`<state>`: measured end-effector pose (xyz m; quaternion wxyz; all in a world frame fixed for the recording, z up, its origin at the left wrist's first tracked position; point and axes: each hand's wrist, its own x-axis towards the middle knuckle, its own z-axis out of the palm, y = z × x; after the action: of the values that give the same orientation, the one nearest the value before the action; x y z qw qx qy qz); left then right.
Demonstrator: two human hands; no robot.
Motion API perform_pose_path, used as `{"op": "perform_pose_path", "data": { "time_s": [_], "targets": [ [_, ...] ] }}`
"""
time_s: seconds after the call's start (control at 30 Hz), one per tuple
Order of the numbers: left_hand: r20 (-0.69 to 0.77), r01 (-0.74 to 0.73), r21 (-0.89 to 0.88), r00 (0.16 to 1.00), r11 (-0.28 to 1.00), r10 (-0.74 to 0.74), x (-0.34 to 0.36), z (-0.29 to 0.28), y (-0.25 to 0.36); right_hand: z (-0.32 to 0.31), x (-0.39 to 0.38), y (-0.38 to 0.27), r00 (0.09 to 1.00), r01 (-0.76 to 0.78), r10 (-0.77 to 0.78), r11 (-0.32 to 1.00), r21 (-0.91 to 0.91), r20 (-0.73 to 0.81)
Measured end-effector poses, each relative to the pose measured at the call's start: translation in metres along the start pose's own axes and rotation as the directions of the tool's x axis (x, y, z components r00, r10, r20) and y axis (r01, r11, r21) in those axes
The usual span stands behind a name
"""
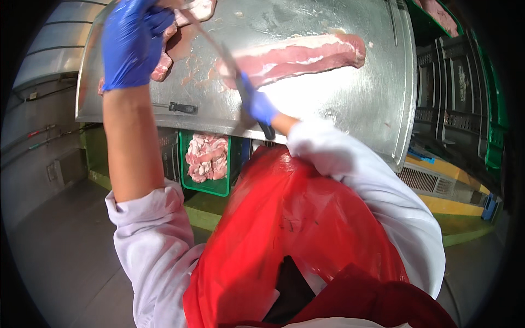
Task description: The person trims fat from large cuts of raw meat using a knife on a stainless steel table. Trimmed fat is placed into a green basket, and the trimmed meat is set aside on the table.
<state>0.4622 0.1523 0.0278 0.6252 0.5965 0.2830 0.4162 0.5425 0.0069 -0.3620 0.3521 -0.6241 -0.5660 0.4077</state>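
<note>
My left hand [131, 46], in a blue glove, is raised at the top left with its fingers curled; what they hold is too unclear to name. My gloved right hand [258, 105] grips a long, motion-blurred knife [229, 60], which slants up toward my left hand. Behind the blade lies a long pale-pink meat strip [317, 54] on the steel table [372, 109]. More meat pieces [163, 65] sit partly behind my left hand. A thin tool with a black handle [183, 107] lies near the table's front edge.
A green crate of meat trimmings [206, 156] sits below the table's front edge. Another green crate with meat [437, 13] is at top right, above stacked dark crates [448, 98]. A metal rod [392, 24] lies along the table's right side. A red apron [290, 218] covers my body.
</note>
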Motion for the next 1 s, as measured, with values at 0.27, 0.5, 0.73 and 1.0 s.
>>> {"op": "perform_pose_path", "data": {
  "time_s": [0.27,0.5,0.73,1.0],
  "targets": [
    [-0.159,-0.11,-0.142,0.983,0.984,0.087,-0.086,-0.088,0.11,-0.012,0.025,-0.093,0.996,-0.044,0.037,0.995,0.088,0.085],
    [-0.406,-0.273,0.496,0.766,0.824,0.498,-0.241,-0.232,0.233,-0.066,-0.083,-0.085,0.843,0.035,-0.114,0.987,0.159,0.525],
    [-0.542,0.105,0.365,0.832,0.925,0.119,-0.338,-0.293,0.155,-0.227,-0.054,0.006,0.983,-0.078,0.084,0.996,0.043,-0.163],
    [-0.602,0.581,0.798,0.783,-0.162,-0.156,-0.396,-0.402,-0.1,-0.328,0.01,0.05,0.893,-0.424,0.375,0.885,-0.19,-0.247]
  ]
}}
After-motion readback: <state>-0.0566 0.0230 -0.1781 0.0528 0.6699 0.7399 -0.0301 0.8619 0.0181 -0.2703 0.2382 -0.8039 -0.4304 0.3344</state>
